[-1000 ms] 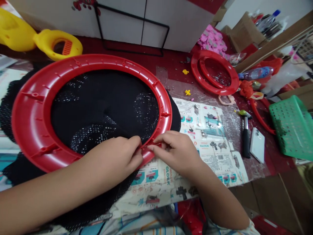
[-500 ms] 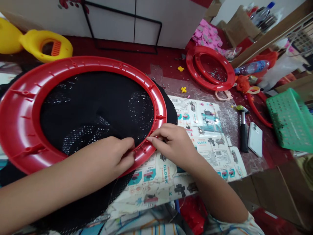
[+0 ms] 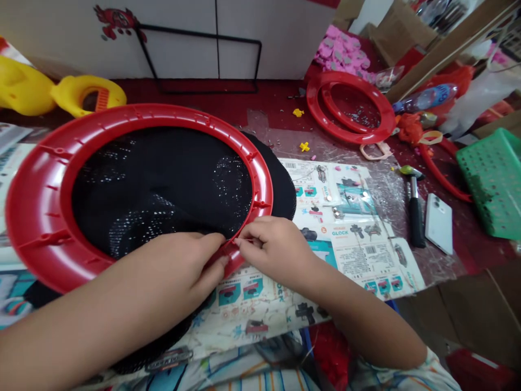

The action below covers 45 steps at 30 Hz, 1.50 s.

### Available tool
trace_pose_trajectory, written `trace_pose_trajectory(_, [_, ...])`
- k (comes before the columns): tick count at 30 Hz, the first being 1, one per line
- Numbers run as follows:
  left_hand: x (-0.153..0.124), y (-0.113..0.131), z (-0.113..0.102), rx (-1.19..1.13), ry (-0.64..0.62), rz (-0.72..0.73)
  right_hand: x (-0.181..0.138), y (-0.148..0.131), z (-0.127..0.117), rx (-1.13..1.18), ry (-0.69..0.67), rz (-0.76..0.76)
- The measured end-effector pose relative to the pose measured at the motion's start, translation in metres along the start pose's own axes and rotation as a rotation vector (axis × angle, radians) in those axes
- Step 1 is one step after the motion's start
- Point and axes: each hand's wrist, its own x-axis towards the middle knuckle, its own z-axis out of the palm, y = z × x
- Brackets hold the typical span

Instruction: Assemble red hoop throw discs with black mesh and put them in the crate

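A large red plastic ring (image 3: 38,190), ribbed side up, lies on black perforated mesh fabric (image 3: 163,174) that fills its opening and spreads out beneath it. My left hand (image 3: 195,266) reaches across the ring's near side, its thumb and fingers closed on the inner rim. Close beside it, my right hand (image 3: 272,247) pinches at the same stretch of inner rim, thumb against forefinger. The two sets of fingertips nearly meet. Whatever fine edge or thread may be between the right fingertips is too small to make out.
Printed cardboard (image 3: 350,239) covers the work surface. To the right are a hammer (image 3: 415,217), a white phone (image 3: 438,224) and a green basket (image 3: 492,184). Farther back lie more red rings (image 3: 315,106), pink pieces (image 3: 342,51) and a black wire frame (image 3: 199,35). Yellow plastic toys (image 3: 87,95) sit back left.
My right hand has moved left along the rim, closer to my left hand. More black mesh shows past the ring's right side. The camera view has shifted slightly.
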Motion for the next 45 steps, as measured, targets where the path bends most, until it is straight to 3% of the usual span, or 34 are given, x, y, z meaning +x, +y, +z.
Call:
trace_pose_trajectory(4, [0.010, 0.004, 0.002, 0.162, -0.047, -0.049, 0.001, 0.000, -0.001, -0.024, -0.012, -0.004])
trace_pose_trajectory(8, [0.007, 0.000, 0.000, 0.140, -0.052, -0.034, -0.001, 0.005, -0.011, 0.044, -0.021, -0.025])
trace_pose_trajectory(17, [-0.003, -0.005, 0.014, 0.066, 0.107, 0.017, 0.000, 0.007, -0.017, 0.138, 0.120, -0.082])
trace_pose_trajectory(28, [-0.001, -0.010, 0.018, 0.178, -0.022, 0.056, 0.009, 0.012, -0.012, 0.220, 0.066, 0.084])
trace_pose_trajectory(37, [-0.001, -0.018, 0.020, 0.317, 0.251, 0.260, 0.009, 0.005, -0.014, 0.129, -0.016, 0.107])
trace_pose_trajectory(41, [-0.002, -0.013, 0.019, 0.330, 0.347, 0.279, 0.007, -0.001, -0.012, 0.062, -0.036, 0.157])
trace_pose_trajectory(45, [-0.001, -0.005, 0.023, 0.491, 0.511, 0.366, 0.005, -0.006, -0.006, 0.021, -0.048, 0.131])
